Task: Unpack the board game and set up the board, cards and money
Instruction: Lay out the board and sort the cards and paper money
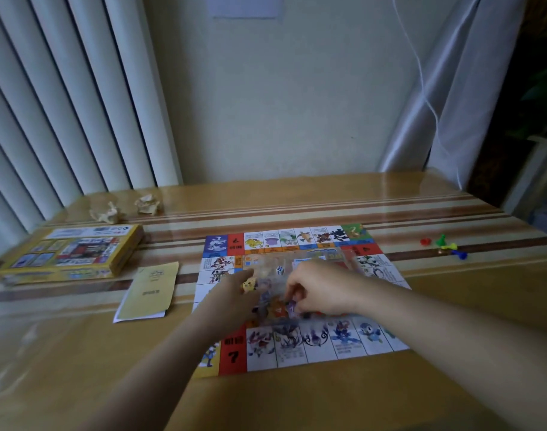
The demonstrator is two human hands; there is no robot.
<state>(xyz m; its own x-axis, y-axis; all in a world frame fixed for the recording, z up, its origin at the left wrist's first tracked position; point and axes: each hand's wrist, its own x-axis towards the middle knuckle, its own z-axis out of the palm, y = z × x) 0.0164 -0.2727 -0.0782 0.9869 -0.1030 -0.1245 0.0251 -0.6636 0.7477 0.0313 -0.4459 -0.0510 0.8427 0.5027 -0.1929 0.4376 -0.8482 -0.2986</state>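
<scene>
Board: the game board [322, 343] lies unfolded and flat at the middle of a striped wooden table [297, 200], with its printed squares facing up.
Packet: a clear plastic packet [266, 265] rests on the centre of the board; a white die [280, 270] shows through it, just beyond both hands.
Right hand: the right hand [322, 289] is over the board's centre, fingers curled and fingertips pinching a small purple piece [292, 306].
Left hand: the left hand [231, 298] reaches in beside it, with a small yellow piece [248, 285] at its fingertips; blur hides whether the fingers grip it.
Box: the yellow game box [70, 253] lies well to the left of the board.
Booklet: a yellow booklet [149, 293] lies between the box and the board.
Pawns: coloured pawns [443, 245] are scattered on the table to the board's right.
Far edge: crumpled paper [147, 204] sits behind the box.
</scene>
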